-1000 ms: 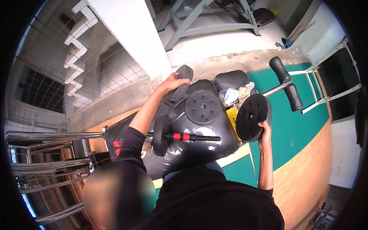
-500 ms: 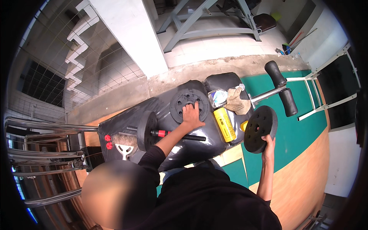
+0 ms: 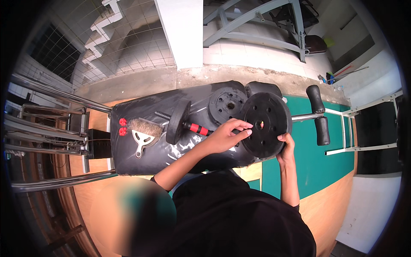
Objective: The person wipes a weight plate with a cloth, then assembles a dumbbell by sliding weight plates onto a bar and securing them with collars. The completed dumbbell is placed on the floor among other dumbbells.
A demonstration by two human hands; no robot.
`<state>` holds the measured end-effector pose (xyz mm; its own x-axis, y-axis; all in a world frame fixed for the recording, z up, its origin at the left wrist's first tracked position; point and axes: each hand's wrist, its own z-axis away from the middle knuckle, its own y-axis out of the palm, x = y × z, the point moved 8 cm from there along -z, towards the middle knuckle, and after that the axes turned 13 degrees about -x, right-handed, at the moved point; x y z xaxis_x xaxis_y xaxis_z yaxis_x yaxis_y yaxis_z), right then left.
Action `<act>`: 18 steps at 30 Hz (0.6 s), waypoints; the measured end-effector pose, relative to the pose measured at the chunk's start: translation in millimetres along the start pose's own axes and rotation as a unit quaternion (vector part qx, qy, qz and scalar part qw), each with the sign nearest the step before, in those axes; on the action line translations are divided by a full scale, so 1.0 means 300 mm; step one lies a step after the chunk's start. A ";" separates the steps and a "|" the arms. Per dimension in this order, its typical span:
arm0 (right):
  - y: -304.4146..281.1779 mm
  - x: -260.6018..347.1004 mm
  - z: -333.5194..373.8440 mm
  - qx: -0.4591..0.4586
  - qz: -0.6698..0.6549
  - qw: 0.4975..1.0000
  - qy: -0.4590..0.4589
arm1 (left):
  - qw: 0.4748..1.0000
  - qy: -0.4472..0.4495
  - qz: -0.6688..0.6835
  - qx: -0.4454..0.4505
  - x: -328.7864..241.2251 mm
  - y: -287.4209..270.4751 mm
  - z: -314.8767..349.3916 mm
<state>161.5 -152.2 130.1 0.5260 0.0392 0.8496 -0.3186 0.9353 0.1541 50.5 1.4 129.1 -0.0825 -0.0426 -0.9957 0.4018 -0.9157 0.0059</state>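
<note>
Black and heavy-looking, the round weight plate [image 3: 265, 124] stands nearly on edge at the right end of the padded black worktop [image 3: 141, 160], just beside a second plate [image 3: 227, 104] lying flat there. The right hand [image 3: 286, 147] is curled around its lower rim and bears it from below, while the left hand [image 3: 224, 136] reaches across with fingers loosely bent, fingertips [image 3: 247, 126] touching the plate's face near the centre hole, not gripping. To the left lies a short dumbbell bar [image 3: 195, 127] with a red collar and one plate [image 3: 177, 122] mounted. The work looks like bringing the held plate to that bar, and it would go best with the hole lined up squarely on the bar's end before any push, the face hand guiding only and the rim hand taking the weight. Fingers are best kept off the inner face, where two plates could pinch. A brush [image 3: 141, 128] and a metal scraper [image 3: 141, 140] lie farther left, well apart.
</note>
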 end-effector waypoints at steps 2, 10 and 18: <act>0.130 0.018 0.015 0.053 -0.028 0.998 -0.026 | 0.992 0.069 -0.034 -0.105 -0.072 -0.125 0.041; 0.669 0.002 0.112 0.231 -0.118 0.964 -0.052 | 0.887 0.002 0.200 -0.416 0.066 -0.671 0.349; 1.114 -0.243 0.202 0.387 0.180 0.894 -0.137 | 0.832 0.025 0.369 -0.414 0.022 -0.964 0.560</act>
<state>-31.2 136.0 150.1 0.1006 0.1015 0.9897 -0.9339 0.3526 0.0588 -219.6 198.9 136.5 0.4952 -0.4358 -0.7516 0.8180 -0.0574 0.5723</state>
